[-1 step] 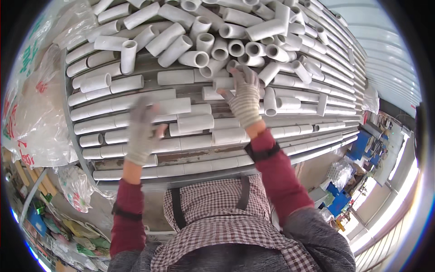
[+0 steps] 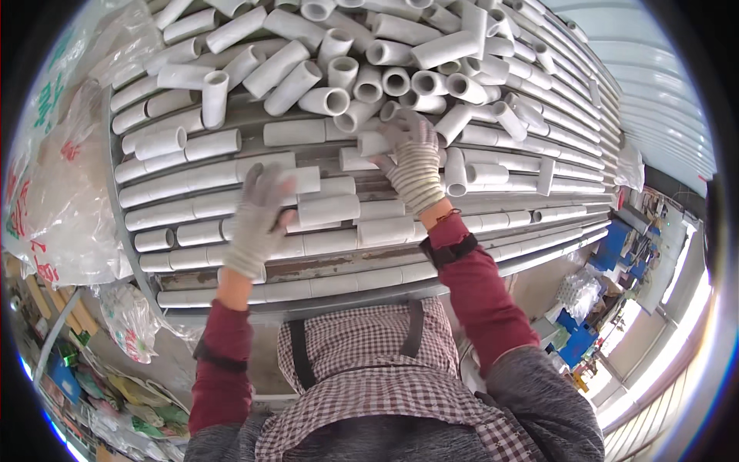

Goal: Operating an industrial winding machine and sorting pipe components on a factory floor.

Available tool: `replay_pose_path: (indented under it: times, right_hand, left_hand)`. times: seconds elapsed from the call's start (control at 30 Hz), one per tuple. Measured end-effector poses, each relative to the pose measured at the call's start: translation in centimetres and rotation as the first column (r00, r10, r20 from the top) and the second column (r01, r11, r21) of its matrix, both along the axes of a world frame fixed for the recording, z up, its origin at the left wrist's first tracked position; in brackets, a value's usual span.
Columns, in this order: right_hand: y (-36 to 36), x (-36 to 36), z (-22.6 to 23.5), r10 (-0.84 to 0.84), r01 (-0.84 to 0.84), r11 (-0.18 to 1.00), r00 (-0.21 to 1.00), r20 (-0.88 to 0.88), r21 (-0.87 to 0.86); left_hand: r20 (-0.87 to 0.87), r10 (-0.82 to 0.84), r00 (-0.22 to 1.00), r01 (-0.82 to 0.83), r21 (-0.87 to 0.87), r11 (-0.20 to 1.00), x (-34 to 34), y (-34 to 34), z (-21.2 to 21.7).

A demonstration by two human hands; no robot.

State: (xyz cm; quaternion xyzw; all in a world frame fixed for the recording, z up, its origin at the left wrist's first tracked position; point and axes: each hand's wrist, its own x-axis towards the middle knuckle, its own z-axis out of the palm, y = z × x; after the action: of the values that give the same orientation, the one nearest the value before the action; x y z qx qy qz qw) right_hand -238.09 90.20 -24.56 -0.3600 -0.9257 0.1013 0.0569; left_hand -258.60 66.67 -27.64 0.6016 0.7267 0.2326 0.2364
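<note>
Two gloved hands are stretched over a slatted metal rack (image 2: 231, 304) covered with short white tube pieces. The left hand (image 2: 258, 212) is laid flat, fingers spread and only slightly curled, on a short tube (image 2: 302, 180) in the rows near the rack's front edge; nothing is closed in it, though its outline is blurred. The right hand (image 2: 412, 158) is set further in, toward the rack's middle, with its fingers bent down around a small tube section (image 2: 372, 144) at the foot of a loose pile of tubes (image 2: 369, 61) heaped along the far edge. Whether that piece is fully gripped cannot be told. Neat rows of tubes (image 2: 192, 208) are lined up lengthwise between the hands and the front edge. Printed plastic sacks (image 2: 54, 192) are seen beside the rack's left end.
</note>
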Motion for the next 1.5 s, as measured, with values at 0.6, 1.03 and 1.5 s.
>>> replay_pose_path:
  times: [0.6, 1.03, 1.5]
  right_hand:
    - [11.0, 8.8, 1.8, 0.329, -0.330, 0.944, 0.944, -0.021, -0.013]
    - [9.4, 20.7, 4.3, 0.119, -0.339, 0.702, 0.923, -0.367, -0.626]
    - [7.4, 15.3, 3.8, 0.224, -0.052, 0.888, 0.917, 0.331, -0.457]
  left_hand:
    - [-0.204, 0.211, 0.956, -0.180, 0.162, 0.970, 13.4, 18.5, 4.0]
    - [-0.527, 0.578, 0.622, -0.565, 0.208, 0.798, 18.9, 18.8, 3.0]
    - [0.323, 0.623, 0.713, -0.643, -0.055, 0.764, 8.4, 7.6, 0.6]
